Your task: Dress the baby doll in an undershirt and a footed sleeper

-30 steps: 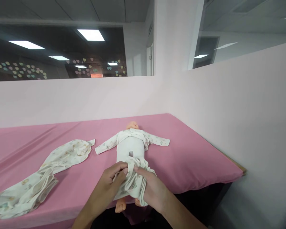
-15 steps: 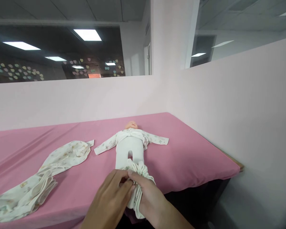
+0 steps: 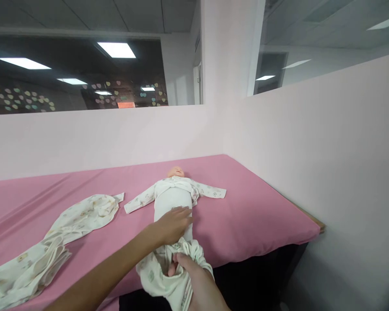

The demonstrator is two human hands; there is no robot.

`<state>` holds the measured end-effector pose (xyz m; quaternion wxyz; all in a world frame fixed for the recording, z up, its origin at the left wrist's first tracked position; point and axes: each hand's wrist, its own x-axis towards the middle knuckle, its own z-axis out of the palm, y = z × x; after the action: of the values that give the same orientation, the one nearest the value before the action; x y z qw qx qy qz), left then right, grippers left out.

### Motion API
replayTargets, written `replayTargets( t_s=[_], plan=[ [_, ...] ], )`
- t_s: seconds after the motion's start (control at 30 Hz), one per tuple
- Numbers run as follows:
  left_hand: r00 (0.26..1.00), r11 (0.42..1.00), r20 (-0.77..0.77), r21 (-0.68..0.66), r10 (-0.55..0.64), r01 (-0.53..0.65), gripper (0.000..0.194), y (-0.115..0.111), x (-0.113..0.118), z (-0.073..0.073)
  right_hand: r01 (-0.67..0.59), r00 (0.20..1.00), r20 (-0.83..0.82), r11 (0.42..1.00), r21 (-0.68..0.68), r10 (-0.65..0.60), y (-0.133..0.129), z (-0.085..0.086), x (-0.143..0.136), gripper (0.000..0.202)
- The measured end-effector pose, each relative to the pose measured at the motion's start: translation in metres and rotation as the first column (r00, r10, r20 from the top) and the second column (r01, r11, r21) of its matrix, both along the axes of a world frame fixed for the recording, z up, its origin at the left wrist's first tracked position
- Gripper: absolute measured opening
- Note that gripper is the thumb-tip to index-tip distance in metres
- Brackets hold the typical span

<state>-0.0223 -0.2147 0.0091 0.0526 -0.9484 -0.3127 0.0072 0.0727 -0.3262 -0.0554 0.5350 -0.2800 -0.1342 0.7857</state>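
Note:
A baby doll (image 3: 175,172) lies on its back on the pink-covered table (image 3: 253,216), head away from me, wearing a white patterned top (image 3: 201,189) and white tights (image 3: 171,199). My left hand (image 3: 173,223) rests flat on the doll's legs, fingers spread. My right hand (image 3: 194,283) grips bunched white patterned trousers (image 3: 162,272) at the doll's feet, near the table's front edge. The doll's feet are hidden by the cloth.
A second white patterned cloth (image 3: 52,242) lies crumpled on the table's left side. Pale pink partition walls (image 3: 311,142) close off the back and right. The table's right corner (image 3: 320,227) ends beside a dark gap below.
My left hand let go of the bunched trousers and moved up onto the doll's legs. My right hand pulled the trousers down toward me, off the doll's legs.

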Motion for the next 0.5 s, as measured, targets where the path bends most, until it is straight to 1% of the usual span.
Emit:
replayTargets(
  t_s=[0.07, 0.13, 0.2, 0.27, 0.3, 0.37, 0.43, 0.5],
  plan=[
    [0.995, 0.997, -0.079, -0.032, -0.067, 0.065, 0.056, -0.002, 0.0, -0.007, -0.006, 1.0, -0.02, 1.0, 0.014, 0.007, -0.002, -0.001, 0.005, 0.021],
    [0.986, 0.991, -0.108, -0.068, -0.124, 0.117, 0.063, -0.005, -0.002, -0.013, -0.023, 0.999, -0.025, 1.0, 0.007, 0.023, -0.004, -0.001, 0.007, 0.022],
    [0.979, 0.981, -0.09, -0.081, -0.184, 0.177, 0.062, -0.006, -0.004, -0.019, -0.033, 0.999, -0.007, 0.999, -0.002, 0.033, -0.005, -0.001, 0.008, 0.025],
    [0.973, 0.971, -0.031, -0.078, -0.229, 0.226, 0.055, -0.004, -0.004, -0.02, -0.015, 0.999, 0.029, 1.0, 0.004, 0.015, -0.007, 0.0, 0.009, 0.029],
    [0.973, 0.97, 0.011, -0.075, -0.23, 0.23, 0.05, -0.003, -0.004, -0.018, 0.005, 0.999, 0.048, 1.0, 0.005, -0.005, -0.008, 0.001, 0.01, 0.03],
    [0.977, 0.977, 0.123, -0.105, -0.175, 0.188, 0.039, 0.0, -0.003, -0.009, 0.039, 0.997, 0.067, 0.999, -0.008, -0.039, -0.011, 0.002, 0.013, 0.032],
    [0.965, 0.973, 0.253, -0.199, -0.067, 0.119, 0.028, 0.003, -0.004, 0.005, 0.058, 0.996, 0.063, 0.997, -0.046, -0.055, -0.013, 0.003, 0.018, 0.035],
    [0.941, 0.948, 0.338, -0.305, 0.024, 0.086, 0.023, 0.004, -0.006, 0.019, 0.083, 0.996, 0.034, 0.994, -0.065, -0.081, -0.011, 0.004, 0.027, 0.034]
  ],
)
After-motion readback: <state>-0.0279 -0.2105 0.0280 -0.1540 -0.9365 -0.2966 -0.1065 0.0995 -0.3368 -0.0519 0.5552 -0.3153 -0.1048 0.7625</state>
